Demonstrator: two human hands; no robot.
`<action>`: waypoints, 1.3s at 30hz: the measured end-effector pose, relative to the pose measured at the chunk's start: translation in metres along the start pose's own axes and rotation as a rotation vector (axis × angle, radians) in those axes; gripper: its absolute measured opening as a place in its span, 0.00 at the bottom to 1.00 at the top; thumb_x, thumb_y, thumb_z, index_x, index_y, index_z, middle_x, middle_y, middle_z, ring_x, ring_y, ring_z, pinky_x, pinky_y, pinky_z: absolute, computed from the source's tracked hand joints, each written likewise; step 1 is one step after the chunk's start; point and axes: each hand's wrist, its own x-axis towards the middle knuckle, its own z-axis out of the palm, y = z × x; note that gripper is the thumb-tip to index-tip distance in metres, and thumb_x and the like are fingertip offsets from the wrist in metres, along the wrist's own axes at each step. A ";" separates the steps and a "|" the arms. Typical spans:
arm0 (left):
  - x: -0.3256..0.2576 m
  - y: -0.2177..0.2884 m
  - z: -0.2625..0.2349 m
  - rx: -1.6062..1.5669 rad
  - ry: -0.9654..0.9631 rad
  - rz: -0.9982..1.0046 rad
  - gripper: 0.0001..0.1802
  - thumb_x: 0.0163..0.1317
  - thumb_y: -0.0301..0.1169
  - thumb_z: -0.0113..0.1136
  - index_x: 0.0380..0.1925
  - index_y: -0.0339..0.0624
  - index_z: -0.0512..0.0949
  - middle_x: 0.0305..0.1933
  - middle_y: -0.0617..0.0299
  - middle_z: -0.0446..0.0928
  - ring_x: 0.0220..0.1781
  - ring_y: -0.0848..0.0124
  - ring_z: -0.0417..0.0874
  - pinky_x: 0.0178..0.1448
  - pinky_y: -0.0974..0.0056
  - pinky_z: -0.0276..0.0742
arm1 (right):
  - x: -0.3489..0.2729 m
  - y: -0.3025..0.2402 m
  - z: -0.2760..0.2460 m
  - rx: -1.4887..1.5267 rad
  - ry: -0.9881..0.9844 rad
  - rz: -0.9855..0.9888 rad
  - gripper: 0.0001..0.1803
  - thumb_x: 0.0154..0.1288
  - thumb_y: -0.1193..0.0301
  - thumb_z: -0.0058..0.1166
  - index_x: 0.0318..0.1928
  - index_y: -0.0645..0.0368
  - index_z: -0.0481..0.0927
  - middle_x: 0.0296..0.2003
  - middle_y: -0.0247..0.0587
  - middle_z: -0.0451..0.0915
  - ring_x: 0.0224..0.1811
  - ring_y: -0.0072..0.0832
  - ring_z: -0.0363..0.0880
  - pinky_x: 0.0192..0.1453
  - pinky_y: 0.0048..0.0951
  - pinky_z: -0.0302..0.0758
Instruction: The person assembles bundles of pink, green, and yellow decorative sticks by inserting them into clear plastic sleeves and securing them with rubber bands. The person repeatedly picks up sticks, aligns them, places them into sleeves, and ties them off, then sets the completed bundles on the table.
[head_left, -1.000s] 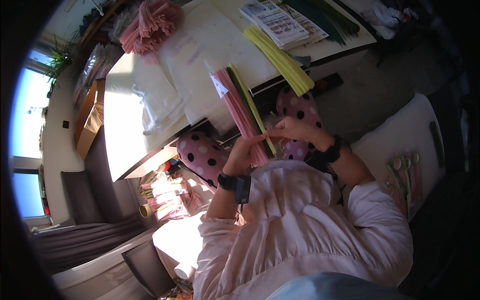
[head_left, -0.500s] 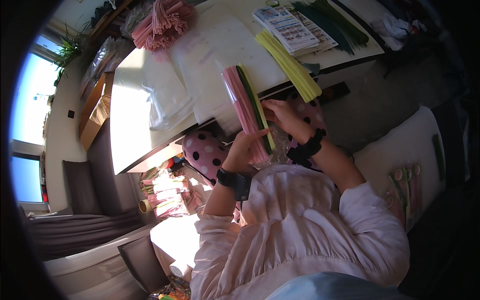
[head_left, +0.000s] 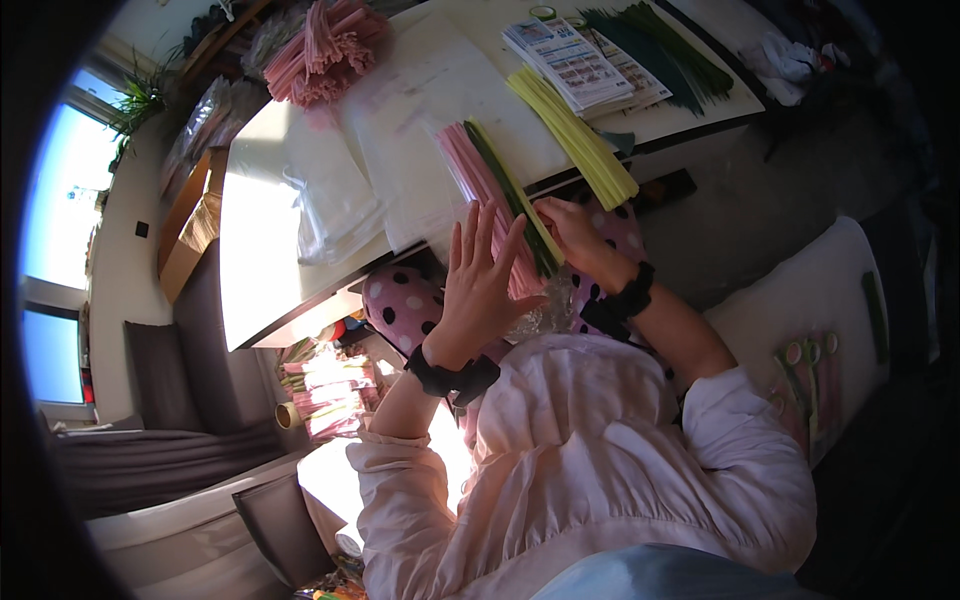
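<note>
A long bundle of pipe cleaners [head_left: 492,200], pink, dark green and yellow-green side by side, leans against the table's front edge above my lap. Clear plastic shows around its lower end, like a bag. My left hand [head_left: 484,280] is open, fingers spread, in front of the pink strands and partly covering them. On the bundle's right side, my right hand [head_left: 575,238] is closed with its fingertips at the yellow-green edge; the exact grip is partly hidden. A loose yellow-green bunch of pipe cleaners [head_left: 575,140] hangs over the table edge to the right.
The white table [head_left: 265,220] carries clear plastic bags [head_left: 335,210], a pink pipe-cleaner heap [head_left: 322,55], printed sheets [head_left: 570,65] and dark green bunches [head_left: 665,55]. A cardboard box [head_left: 190,225] stands left. Finished-looking bundles [head_left: 325,385] lie below the table; taped strands [head_left: 812,370] rest at right.
My left hand has let go of the bundle's lower part and opened, fingers spreading upward. The right hand stays at the bundle's right edge, slightly shifted.
</note>
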 end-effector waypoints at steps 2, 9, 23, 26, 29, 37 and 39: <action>0.016 -0.008 0.008 0.025 -0.015 0.046 0.55 0.36 0.46 0.74 0.66 0.48 0.57 0.70 0.47 0.52 0.74 0.53 0.47 0.74 0.50 0.43 | -0.006 0.001 0.003 -0.003 -0.033 0.012 0.12 0.70 0.67 0.41 0.37 0.60 0.76 0.29 0.34 0.79 0.28 0.21 0.76 0.34 0.22 0.73; 0.054 -0.066 0.037 0.120 0.006 0.068 0.42 0.47 0.47 0.66 0.61 0.42 0.63 0.67 0.49 0.59 0.71 0.54 0.55 0.73 0.50 0.48 | -0.037 0.005 0.000 -0.291 -0.058 0.146 0.11 0.71 0.65 0.42 0.37 0.60 0.72 0.40 0.47 0.81 0.43 0.34 0.82 0.46 0.31 0.80; 0.058 -0.079 0.093 0.143 0.082 0.057 0.36 0.49 0.38 0.64 0.58 0.37 0.65 0.65 0.48 0.63 0.69 0.56 0.59 0.70 0.55 0.57 | -0.034 -0.085 0.021 -1.728 -0.130 -0.282 0.13 0.64 0.65 0.47 0.35 0.63 0.77 0.28 0.51 0.80 0.30 0.43 0.80 0.38 0.41 0.75; 0.060 -0.079 0.098 0.178 0.163 0.085 0.31 0.50 0.34 0.61 0.55 0.35 0.68 0.62 0.46 0.66 0.67 0.53 0.63 0.69 0.54 0.60 | 0.012 -0.096 0.039 -1.683 -0.289 -0.474 0.17 0.66 0.66 0.43 0.51 0.60 0.74 0.47 0.52 0.76 0.51 0.44 0.73 0.54 0.38 0.70; 0.058 -0.081 0.096 0.048 0.053 0.047 0.32 0.48 0.35 0.63 0.55 0.35 0.68 0.61 0.45 0.66 0.67 0.52 0.62 0.68 0.54 0.61 | 0.073 -0.069 0.051 -1.817 -0.535 -0.499 0.25 0.68 0.66 0.41 0.64 0.58 0.61 0.64 0.52 0.59 0.67 0.46 0.57 0.67 0.36 0.59; 0.058 -0.077 0.089 -0.011 0.075 0.045 0.33 0.48 0.30 0.61 0.57 0.33 0.66 0.64 0.45 0.63 0.69 0.54 0.60 0.67 0.56 0.63 | 0.211 -0.068 0.065 -2.063 -0.348 -0.113 0.40 0.66 0.46 0.39 0.71 0.52 0.47 0.72 0.46 0.41 0.74 0.42 0.39 0.72 0.51 0.42; 0.059 -0.076 0.090 -0.025 0.133 0.046 0.29 0.48 0.28 0.59 0.54 0.33 0.69 0.62 0.45 0.66 0.68 0.54 0.62 0.65 0.56 0.65 | 0.236 -0.073 0.069 -2.017 -0.194 -0.073 0.43 0.64 0.42 0.38 0.71 0.52 0.47 0.72 0.46 0.40 0.74 0.42 0.37 0.72 0.52 0.41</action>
